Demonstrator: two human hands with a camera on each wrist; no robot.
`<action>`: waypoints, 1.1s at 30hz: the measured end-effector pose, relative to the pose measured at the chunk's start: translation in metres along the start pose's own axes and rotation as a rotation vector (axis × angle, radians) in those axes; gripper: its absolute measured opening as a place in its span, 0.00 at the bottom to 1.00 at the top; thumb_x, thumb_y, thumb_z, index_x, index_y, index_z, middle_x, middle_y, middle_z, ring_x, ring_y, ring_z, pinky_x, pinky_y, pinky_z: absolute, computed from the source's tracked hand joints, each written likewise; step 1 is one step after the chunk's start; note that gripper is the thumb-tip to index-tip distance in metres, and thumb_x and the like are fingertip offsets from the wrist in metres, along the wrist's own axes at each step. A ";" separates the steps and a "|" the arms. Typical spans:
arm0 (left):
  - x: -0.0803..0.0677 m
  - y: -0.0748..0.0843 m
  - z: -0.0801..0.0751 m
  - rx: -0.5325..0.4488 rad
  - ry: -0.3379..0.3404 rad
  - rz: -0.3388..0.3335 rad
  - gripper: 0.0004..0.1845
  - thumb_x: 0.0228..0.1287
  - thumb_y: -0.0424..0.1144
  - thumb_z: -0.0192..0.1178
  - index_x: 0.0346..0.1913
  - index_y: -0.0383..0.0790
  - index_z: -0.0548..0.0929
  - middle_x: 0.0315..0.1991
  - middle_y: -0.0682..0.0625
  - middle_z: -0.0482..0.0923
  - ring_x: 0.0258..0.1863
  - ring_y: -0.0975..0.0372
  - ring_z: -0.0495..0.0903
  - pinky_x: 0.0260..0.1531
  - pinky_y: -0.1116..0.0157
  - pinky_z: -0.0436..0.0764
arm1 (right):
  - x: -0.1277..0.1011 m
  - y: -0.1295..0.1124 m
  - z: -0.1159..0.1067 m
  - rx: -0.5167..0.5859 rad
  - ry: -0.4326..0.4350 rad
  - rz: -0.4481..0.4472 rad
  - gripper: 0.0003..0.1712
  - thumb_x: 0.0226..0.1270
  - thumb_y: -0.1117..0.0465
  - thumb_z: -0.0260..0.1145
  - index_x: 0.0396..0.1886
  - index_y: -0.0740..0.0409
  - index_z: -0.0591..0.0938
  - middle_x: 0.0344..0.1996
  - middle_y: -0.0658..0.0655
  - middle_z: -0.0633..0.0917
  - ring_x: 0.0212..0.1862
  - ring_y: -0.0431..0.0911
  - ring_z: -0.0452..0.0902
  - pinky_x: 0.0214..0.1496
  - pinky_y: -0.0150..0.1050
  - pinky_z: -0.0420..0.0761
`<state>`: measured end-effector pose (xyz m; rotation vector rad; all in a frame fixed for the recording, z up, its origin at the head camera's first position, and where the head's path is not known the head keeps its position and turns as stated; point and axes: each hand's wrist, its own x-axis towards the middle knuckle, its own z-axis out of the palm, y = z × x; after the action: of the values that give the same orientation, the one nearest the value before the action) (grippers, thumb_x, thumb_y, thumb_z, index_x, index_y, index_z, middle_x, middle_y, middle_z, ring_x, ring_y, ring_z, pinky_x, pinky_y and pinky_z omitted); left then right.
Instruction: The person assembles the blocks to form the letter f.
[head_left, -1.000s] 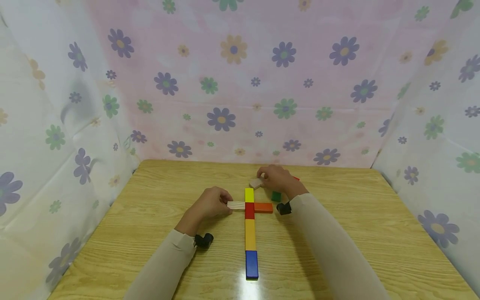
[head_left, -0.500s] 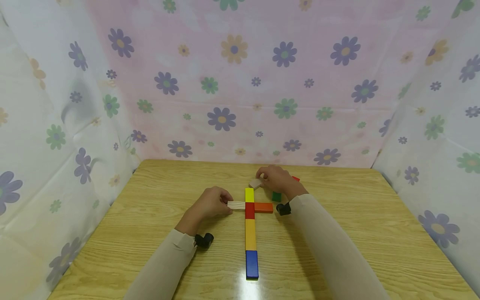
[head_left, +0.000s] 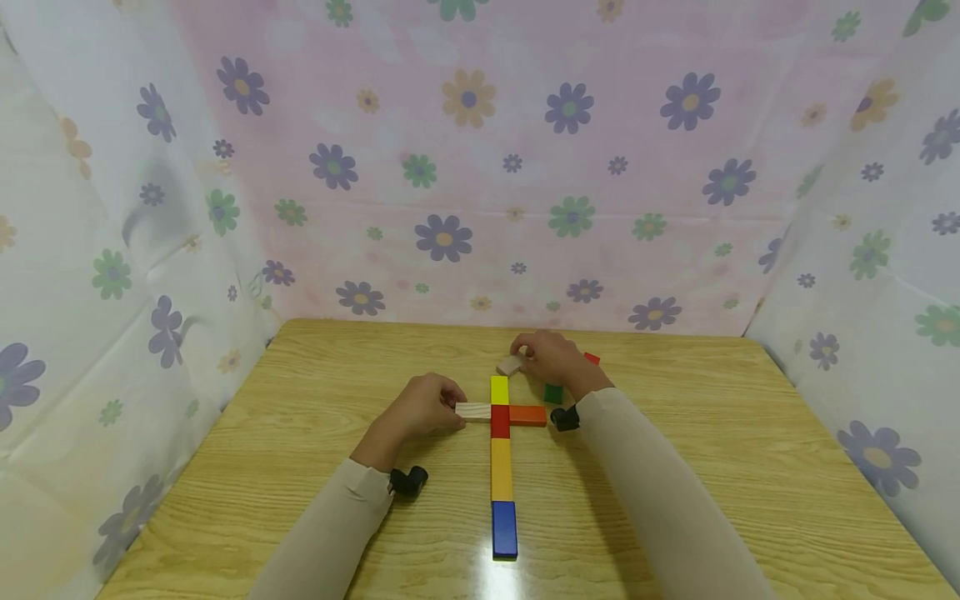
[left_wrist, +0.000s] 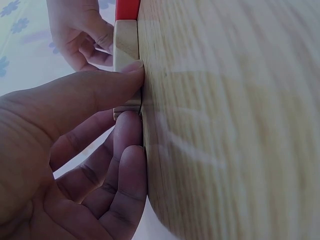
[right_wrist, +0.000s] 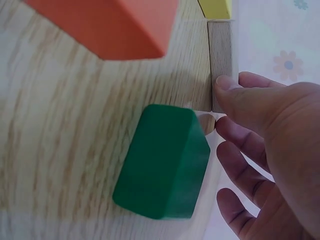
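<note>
My left hand (head_left: 423,408) pinches the outer end of a plain wooden block (head_left: 474,412), between thumb and fingers in the left wrist view. That block's inner end meets a red block (head_left: 500,422) in a straight column. Above the red one lies a yellow block (head_left: 499,390); below come a light-orange block (head_left: 501,469) and a blue block (head_left: 505,529). An orange-red block (head_left: 527,416) extends rightward from the red one. Beyond the column's far end, my right hand (head_left: 552,360) pinches another plain wooden block (right_wrist: 222,60), lying aslant near the yellow block.
A green block (head_left: 553,393) lies below the right hand. Another red block (head_left: 592,359) shows partly behind that hand. A small wooden piece (right_wrist: 206,122) peeks out beside the right fingers. Flower-patterned cloth (head_left: 465,167) encloses the wooden table (head_left: 675,467) at the back and sides.
My right hand has shifted slightly left with its wooden block, which is turned a little. The left hand and the joined blocks hold still.
</note>
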<state>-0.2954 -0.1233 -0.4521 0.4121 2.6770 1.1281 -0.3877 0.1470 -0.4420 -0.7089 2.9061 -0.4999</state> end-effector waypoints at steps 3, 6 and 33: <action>0.000 0.001 -0.001 -0.002 -0.001 -0.007 0.17 0.52 0.35 0.81 0.46 0.40 0.90 0.34 0.53 0.83 0.35 0.60 0.78 0.39 0.63 0.81 | 0.000 0.000 0.000 0.001 0.000 -0.001 0.16 0.76 0.57 0.67 0.59 0.42 0.83 0.54 0.60 0.86 0.49 0.52 0.82 0.53 0.53 0.82; 0.001 0.002 -0.001 0.002 -0.001 -0.012 0.17 0.52 0.35 0.81 0.46 0.40 0.90 0.33 0.53 0.82 0.34 0.60 0.77 0.39 0.64 0.80 | 0.000 0.000 0.000 0.002 -0.004 -0.002 0.16 0.75 0.57 0.68 0.59 0.42 0.83 0.53 0.60 0.86 0.48 0.52 0.82 0.53 0.53 0.82; 0.002 0.000 -0.001 0.003 0.001 -0.009 0.16 0.52 0.35 0.81 0.44 0.42 0.90 0.33 0.53 0.82 0.34 0.60 0.77 0.38 0.64 0.79 | 0.005 0.004 0.004 0.011 -0.004 -0.007 0.17 0.74 0.60 0.69 0.59 0.41 0.83 0.54 0.59 0.86 0.50 0.52 0.81 0.53 0.53 0.82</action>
<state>-0.2974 -0.1234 -0.4514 0.4001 2.6796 1.1223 -0.3927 0.1471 -0.4474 -0.7185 2.8962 -0.5141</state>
